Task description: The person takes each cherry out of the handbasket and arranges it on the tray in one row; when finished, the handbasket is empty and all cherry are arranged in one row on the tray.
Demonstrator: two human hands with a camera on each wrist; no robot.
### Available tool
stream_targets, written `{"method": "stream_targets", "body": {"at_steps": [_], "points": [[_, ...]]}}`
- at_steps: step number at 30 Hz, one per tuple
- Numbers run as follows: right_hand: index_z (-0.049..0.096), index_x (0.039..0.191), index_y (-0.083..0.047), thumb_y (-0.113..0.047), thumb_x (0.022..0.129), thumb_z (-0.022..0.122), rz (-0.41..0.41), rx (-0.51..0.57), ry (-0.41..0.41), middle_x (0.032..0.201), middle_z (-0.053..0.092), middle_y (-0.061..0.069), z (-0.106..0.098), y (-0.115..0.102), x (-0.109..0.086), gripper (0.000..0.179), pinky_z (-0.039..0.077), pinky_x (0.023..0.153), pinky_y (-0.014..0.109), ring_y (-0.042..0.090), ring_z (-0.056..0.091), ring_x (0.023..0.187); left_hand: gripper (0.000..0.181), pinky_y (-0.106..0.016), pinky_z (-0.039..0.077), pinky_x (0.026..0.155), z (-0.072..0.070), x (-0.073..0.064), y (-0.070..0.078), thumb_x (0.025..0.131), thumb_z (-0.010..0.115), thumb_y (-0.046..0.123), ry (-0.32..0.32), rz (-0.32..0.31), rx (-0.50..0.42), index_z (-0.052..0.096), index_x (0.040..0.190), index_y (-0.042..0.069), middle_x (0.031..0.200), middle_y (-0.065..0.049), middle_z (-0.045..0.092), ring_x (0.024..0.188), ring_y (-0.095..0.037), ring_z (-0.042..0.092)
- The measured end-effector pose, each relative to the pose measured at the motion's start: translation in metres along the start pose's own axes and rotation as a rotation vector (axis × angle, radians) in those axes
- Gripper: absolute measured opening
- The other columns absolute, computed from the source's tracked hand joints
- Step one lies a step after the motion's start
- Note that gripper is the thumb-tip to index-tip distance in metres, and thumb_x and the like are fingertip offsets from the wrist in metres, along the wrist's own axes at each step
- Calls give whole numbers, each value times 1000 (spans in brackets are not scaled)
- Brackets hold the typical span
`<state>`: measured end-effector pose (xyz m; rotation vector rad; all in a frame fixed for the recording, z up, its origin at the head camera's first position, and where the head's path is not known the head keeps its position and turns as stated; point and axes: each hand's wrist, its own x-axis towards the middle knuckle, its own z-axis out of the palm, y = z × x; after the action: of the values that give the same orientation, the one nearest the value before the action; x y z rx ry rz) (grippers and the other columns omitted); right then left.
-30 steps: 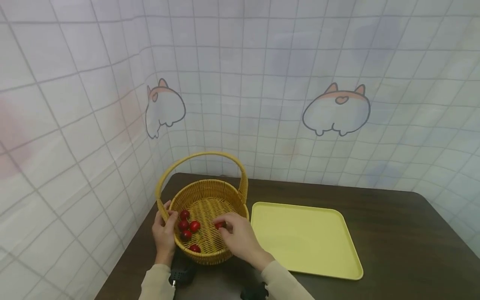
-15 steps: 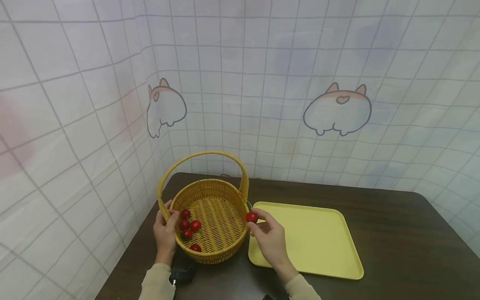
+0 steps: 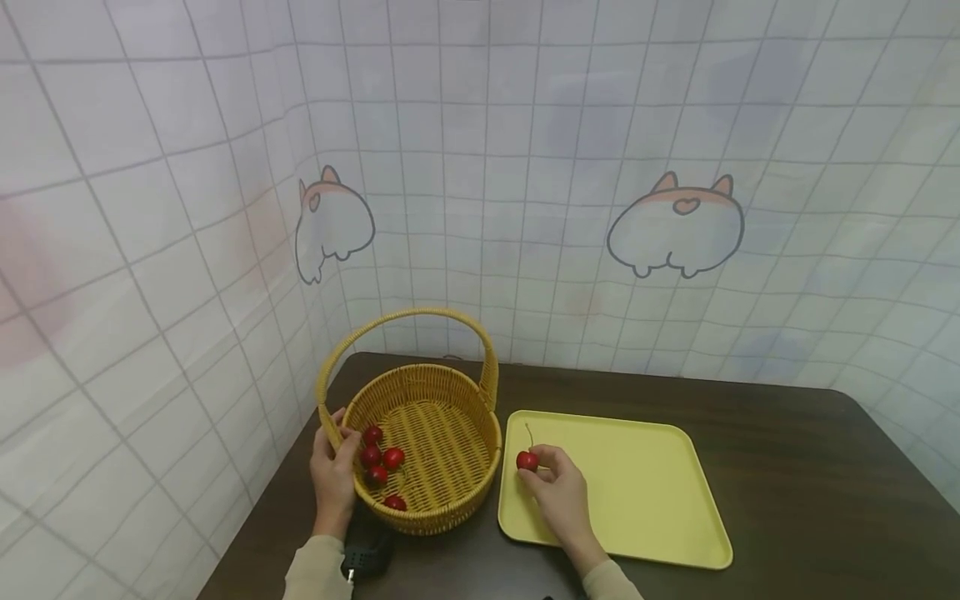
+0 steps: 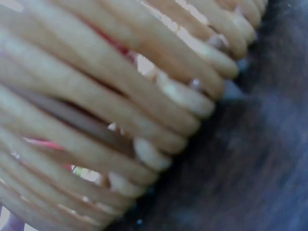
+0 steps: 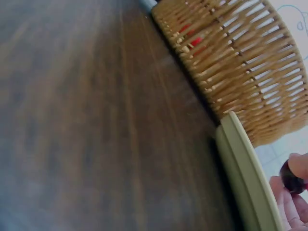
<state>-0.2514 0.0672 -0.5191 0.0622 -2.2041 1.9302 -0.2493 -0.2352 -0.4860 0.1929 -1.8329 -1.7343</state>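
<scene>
Between thumb and fingers, my right hand (image 3: 561, 492) pinches a red cherry (image 3: 527, 461), its thin stem pointing up, over the left part of the yellow tray (image 3: 637, 492). The right wrist view catches the same cherry (image 5: 291, 178) as a dark shape at its right edge. My left hand (image 3: 333, 479) grips the left side of a round wicker basket (image 3: 431, 521) near the foot of its tall handle (image 3: 405, 313). Several red cherries (image 3: 377, 475) lie inside along the basket's left side. The left wrist view is filled by blurred wicker weave (image 4: 110, 96), and the hand is hidden there.
All this stands on a dark wooden table (image 3: 795, 483). A black device (image 3: 367, 557) sits by the left wrist. Behind and to the left hangs a white gridded curtain (image 3: 525, 208) with cartoon prints. Basket and tray stand side by side.
My right hand has lifted a cherry out of the basket and carried it right, over the tray. The left hand keeps its grip on the basket.
</scene>
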Motion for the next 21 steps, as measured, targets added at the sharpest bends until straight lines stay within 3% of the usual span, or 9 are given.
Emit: {"method": "stream_targets", "body": {"at_steps": [6,15,21], "points": [[66,110,3,-1,79,77,35,-47,-44,107,69,19,-2,3,4,33,51,65,22,24,71,87,41,-17,42,70,1,-3,8,96,57,5,3,18,4,51,135,-6,91,3,54,81,-4,50],[69,109,-1,-6,80,78,22,-203,-78,101,72,14,-1,6,9,31,49,64,23,17,70,79,41,-16,42,72,3,7,-25,94,58,-1,32,13,-40,53,135,-3,91,5,55,83,-6,51],[71,109,-3,-4,81,76,-3,-226,-83,101,72,13,1,4,11,29,49,64,23,17,69,78,40,-16,42,73,2,8,-26,95,58,2,37,10,-37,54,135,3,93,4,53,85,-8,51]]}}
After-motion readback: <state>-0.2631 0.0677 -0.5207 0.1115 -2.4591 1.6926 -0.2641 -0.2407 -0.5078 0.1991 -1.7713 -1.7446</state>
